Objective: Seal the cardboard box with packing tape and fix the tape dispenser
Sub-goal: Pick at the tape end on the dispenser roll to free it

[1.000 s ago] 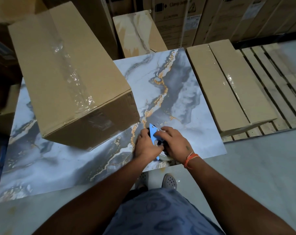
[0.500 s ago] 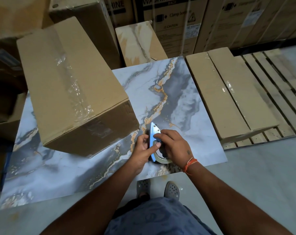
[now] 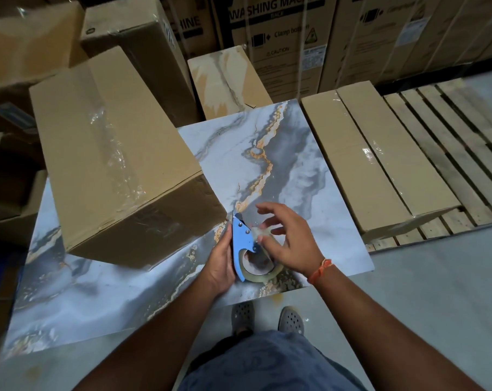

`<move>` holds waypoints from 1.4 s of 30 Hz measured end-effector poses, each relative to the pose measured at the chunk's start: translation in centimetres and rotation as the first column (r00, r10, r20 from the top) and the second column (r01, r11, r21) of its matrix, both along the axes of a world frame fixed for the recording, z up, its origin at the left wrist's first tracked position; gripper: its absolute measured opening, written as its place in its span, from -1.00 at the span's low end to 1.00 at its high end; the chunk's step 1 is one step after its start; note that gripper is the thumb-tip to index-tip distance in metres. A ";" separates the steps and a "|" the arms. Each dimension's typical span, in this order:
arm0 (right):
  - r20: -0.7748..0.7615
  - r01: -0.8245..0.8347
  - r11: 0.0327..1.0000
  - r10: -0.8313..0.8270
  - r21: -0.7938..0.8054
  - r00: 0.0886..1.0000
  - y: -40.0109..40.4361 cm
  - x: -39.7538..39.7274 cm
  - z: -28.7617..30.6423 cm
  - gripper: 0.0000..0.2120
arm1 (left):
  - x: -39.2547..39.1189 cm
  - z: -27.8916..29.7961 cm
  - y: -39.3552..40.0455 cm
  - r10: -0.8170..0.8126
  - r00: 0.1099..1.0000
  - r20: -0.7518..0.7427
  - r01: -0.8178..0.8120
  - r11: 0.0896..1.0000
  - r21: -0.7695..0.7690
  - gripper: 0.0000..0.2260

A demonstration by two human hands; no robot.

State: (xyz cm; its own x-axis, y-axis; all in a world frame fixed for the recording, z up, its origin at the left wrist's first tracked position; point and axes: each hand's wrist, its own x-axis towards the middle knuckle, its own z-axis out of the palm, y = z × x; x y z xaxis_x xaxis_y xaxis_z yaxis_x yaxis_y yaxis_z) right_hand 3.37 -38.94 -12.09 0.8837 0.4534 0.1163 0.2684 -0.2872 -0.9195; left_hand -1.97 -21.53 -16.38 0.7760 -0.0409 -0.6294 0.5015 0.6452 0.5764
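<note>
We grip the blue metal tape dispenser (image 3: 243, 244) in our left hand (image 3: 221, 263).
Our right hand (image 3: 290, 238), fingers spread, hovers over its glossy roll; the taped cardboard box (image 3: 120, 165) sits beyond-left.

Marbled tabletop (image 3: 267, 153), wood pallet (image 3: 450, 131), printed cartons (image 3: 284, 38) behind.

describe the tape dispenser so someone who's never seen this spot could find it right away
Find the marble-patterned slab lying flat among the cardboard boxes, then look at its near edge, just right of the large taped box. There the left hand holds the tape dispenser, with the right hand spread above it. It is the only bright blue thing here, a thin metal frame around a roll of clear tape.
</note>
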 end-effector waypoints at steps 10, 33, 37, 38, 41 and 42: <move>-0.292 -0.023 0.973 0.092 0.231 0.952 -1.0 1.8 0.8 -0.69 | 0.2 1.2 0.2 -0.117 0.983 0.140 0.088 0.976 0.198 -0.46; -0.239 -0.002 0.999 0.014 0.054 0.971 -0.6 1.5 1.5 -0.82 | -1.2 2.3 0.9 -0.214 0.963 0.161 0.143 0.920 0.364 -0.66; -0.290 0.041 0.998 -0.026 0.045 0.957 -0.5 1.5 1.3 -0.84 | -1.5 2.2 1.1 -0.225 0.957 0.181 0.144 0.914 0.378 -0.55; -0.313 0.047 0.997 -0.028 0.054 0.949 -0.5 1.5 1.2 -0.86 | -1.6 2.2 1.2 -0.230 0.955 0.185 0.147 0.914 0.378 -0.48; -0.377 0.060 0.996 -0.029 0.069 0.926 -0.6 1.7 1.0 -0.91 | -1.8 2.0 1.4 -0.245 0.949 0.196 0.156 0.911 0.381 -0.41; -0.389 0.063 0.995 -0.030 0.072 0.921 -0.6 1.8 0.9 -0.91 | -1.8 2.0 1.5 -0.245 0.948 0.202 0.154 0.912 0.380 -0.41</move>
